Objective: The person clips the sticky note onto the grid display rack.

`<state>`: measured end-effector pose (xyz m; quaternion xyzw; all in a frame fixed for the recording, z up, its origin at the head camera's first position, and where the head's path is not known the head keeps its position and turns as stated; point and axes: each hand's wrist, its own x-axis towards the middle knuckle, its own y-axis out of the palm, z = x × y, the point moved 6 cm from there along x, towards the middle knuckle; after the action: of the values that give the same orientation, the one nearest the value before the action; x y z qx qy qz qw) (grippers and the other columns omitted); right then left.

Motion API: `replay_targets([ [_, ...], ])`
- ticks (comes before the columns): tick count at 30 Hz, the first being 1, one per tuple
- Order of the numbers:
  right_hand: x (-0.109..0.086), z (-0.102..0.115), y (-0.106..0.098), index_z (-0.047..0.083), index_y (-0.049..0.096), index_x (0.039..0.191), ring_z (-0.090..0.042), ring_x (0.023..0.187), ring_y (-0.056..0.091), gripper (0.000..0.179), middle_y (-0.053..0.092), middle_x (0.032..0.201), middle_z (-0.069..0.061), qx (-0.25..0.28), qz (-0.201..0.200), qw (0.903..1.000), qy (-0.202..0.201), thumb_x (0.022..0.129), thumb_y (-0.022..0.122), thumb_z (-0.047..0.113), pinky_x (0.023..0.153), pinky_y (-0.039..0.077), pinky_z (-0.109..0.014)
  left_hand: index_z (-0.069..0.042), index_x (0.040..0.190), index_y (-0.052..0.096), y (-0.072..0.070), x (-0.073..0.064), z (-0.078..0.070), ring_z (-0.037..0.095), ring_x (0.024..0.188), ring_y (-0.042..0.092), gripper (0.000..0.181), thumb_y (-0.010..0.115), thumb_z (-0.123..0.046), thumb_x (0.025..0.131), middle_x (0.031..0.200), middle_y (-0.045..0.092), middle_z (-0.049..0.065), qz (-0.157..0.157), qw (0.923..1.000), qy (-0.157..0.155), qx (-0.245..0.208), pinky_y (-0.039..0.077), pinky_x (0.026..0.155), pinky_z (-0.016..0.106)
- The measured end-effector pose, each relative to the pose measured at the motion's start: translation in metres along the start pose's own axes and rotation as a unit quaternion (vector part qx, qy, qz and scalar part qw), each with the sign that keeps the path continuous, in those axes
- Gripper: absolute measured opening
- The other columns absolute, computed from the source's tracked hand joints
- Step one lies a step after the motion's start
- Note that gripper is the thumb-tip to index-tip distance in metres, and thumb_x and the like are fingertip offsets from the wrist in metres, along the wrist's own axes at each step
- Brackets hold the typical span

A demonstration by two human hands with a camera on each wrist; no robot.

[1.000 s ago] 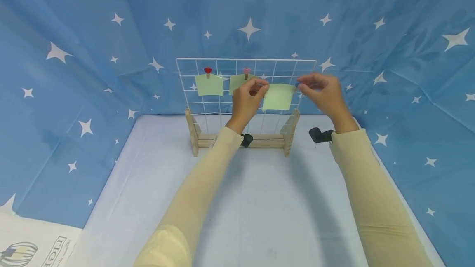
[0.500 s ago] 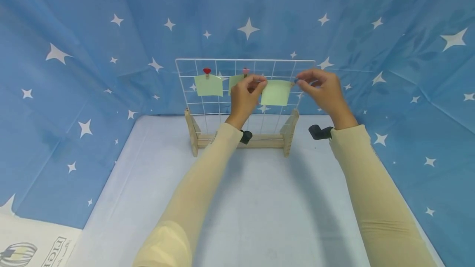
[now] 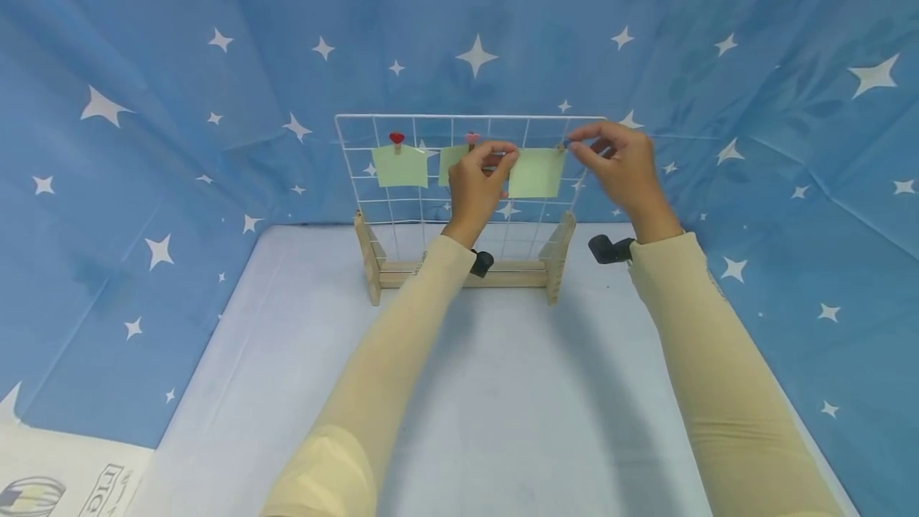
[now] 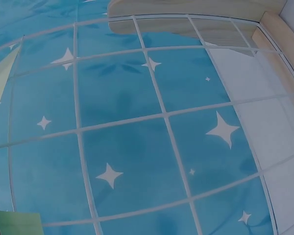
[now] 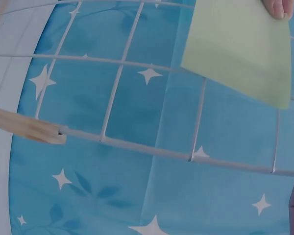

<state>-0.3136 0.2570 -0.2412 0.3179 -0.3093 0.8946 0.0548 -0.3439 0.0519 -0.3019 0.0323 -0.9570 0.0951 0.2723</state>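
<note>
My left hand (image 3: 475,190) pinches the upper left corner of a pale green paper note (image 3: 535,174) against the front of a white wire grid (image 3: 431,116). At the note's upper right corner, my right hand (image 3: 623,164) holds a small wooden clothespin (image 3: 562,147) with a blue end, mostly covered by the fingers. Whether it bites the wire cannot be seen. The right wrist view shows the note (image 5: 240,49) in front of the wires, with left fingertips (image 5: 279,7) on its corner. Another green note (image 3: 452,162) hangs partly behind my left hand.
On the grid's left, a green note (image 3: 400,167) hangs from a red heart clothespin (image 3: 397,139); a pink heart clothespin (image 3: 471,139) holds the middle one. Wooden feet (image 3: 368,258) support the grid on a white-covered table (image 3: 502,389). A blue star-printed cloth (image 3: 287,38) stands behind.
The note has risen slightly and now lies level against the grid. My right hand has moved left and up, bringing the blue-ended clothespin onto the note's upper right corner.
</note>
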Motion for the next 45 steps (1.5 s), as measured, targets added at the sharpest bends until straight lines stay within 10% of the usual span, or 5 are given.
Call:
replay_targets([
  [15, 0.017, 0.014, 0.023, -0.001, 0.083, 0.110, 0.001, 0.051, 0.039, 0.014, 0.080, 0.112, -0.021, -0.095, 0.019, 0.9949, -0.028, 0.104, 0.073, 0.006, 0.053, 0.033, -0.015, -0.006, 0.114, 0.082, -0.002, -0.002, -0.003, 0.023, 0.086, 0.079, 0.018, 0.073, -0.020, 0.107, 0.106, 0.081, 0.013, -0.053, 0.9985, -0.002, 0.015, 0.062, 0.064, 0.024],
  [22, 0.019, 0.020, 0.027, 0.001, 0.083, 0.117, -0.024, 0.069, 0.066, 0.018, 0.079, 0.118, -0.020, -0.107, 0.029, 0.9938, -0.006, 0.105, 0.072, 0.009, 0.060, 0.038, -0.013, -0.005, 0.116, 0.080, -0.003, -0.004, -0.004, 0.022, 0.083, 0.078, 0.019, 0.071, -0.020, 0.108, 0.106, 0.081, 0.014, -0.053, 0.9981, 0.018, 0.026, 0.060, 0.062, 0.024],
  [32, 0.005, 0.012, 0.016, -0.002, 0.081, 0.119, 0.016, 0.064, 0.055, 0.020, 0.080, 0.115, -0.020, -0.039, -0.096, 0.9936, -0.046, 0.101, 0.074, 0.004, 0.067, 0.043, -0.005, -0.004, 0.121, 0.080, -0.009, -0.008, -0.004, 0.023, 0.082, 0.079, 0.022, 0.069, -0.014, 0.106, 0.096, 0.082, 0.013, -0.052, 0.9919, 0.085, 0.078, 0.060, 0.076, 0.022],
  [38, -0.009, 0.002, 0.017, -0.008, 0.079, 0.114, -0.037, 0.090, 0.074, 0.019, 0.078, 0.105, -0.026, -0.006, -0.133, 0.9844, -0.115, 0.097, 0.073, -0.005, 0.083, 0.051, -0.008, -0.003, 0.117, 0.081, -0.021, -0.018, -0.008, 0.024, 0.081, 0.079, 0.020, 0.070, -0.012, 0.102, 0.094, 0.082, 0.012, -0.029, 0.9787, 0.157, 0.129, 0.062, 0.076, 0.029],
  [45, -0.041, -0.016, 0.020, -0.007, 0.075, 0.125, -0.047, 0.118, 0.064, 0.030, 0.073, 0.124, -0.028, -0.013, -0.145, 0.9830, -0.112, 0.098, 0.072, 0.006, 0.106, 0.049, -0.034, -0.007, 0.116, 0.082, -0.038, -0.051, -0.013, 0.027, 0.098, 0.078, 0.021, 0.073, -0.019, 0.101, 0.108, 0.083, 0.008, -0.005, 0.9383, 0.218, 0.268, 0.061, 0.067, 0.036],
])
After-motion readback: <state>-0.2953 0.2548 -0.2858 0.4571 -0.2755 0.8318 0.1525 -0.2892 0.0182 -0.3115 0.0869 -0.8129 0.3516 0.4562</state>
